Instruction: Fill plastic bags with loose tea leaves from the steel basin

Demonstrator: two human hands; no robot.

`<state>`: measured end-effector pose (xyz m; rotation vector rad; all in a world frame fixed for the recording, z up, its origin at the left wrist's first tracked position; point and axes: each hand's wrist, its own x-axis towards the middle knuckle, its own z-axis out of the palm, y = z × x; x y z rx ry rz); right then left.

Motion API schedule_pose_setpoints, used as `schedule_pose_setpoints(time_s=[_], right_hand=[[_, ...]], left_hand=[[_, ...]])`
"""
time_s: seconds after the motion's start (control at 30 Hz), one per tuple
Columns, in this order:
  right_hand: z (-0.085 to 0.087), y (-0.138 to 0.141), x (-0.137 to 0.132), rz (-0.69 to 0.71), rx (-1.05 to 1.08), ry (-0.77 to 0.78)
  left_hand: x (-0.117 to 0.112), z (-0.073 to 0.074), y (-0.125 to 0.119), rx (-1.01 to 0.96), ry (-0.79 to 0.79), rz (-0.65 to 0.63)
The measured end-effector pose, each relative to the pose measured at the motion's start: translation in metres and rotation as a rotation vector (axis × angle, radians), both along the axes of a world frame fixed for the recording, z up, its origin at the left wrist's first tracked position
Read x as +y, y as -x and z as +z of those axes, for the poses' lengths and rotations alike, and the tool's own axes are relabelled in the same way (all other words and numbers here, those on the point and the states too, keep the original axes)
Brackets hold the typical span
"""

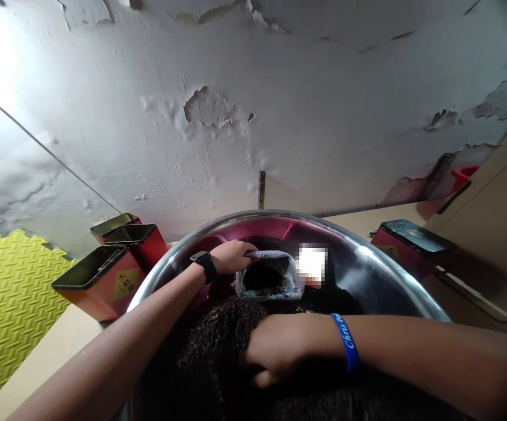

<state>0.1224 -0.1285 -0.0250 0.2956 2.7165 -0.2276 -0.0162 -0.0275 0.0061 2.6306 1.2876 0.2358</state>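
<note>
A large shiny metal basin (415, 295) holds a heap of dark, dried, twisted leaves that look like tea leaves (218, 333). Inside it, near the far rim, rests a clear plastic bag (295, 272) with its mouth open and a dark inside, seemingly lining a box-shaped container. My left hand (231, 257), a black watch at its wrist, grips the bag's upper left edge. Down in the leaves, my right hand (277, 348) has its fingers curled in among them, the tips partly hidden; a blue wristband circles that arm.
Several open red tins (124, 283) stand left of the basin on a pale table (47, 362). To the right is a red tin with a dark lid (415, 234). Yellow floor matting (11, 310) lies far left, and a peeling wall (314, 134) rises behind.
</note>
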Motion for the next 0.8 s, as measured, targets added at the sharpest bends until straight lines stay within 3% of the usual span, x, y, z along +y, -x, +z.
schedule_pose_setpoints(time_s=[0.4,0.8], right_hand=[[-0.014,-0.001,0.003,0.036,0.037,-0.071],[-0.006,-0.001,0.009,0.016,0.178,-0.154]], left_hand=[[-0.001,0.002,0.001,-0.008,0.115,-0.049],[-0.001,0.002,0.004,0.001,0.113,-0.069]])
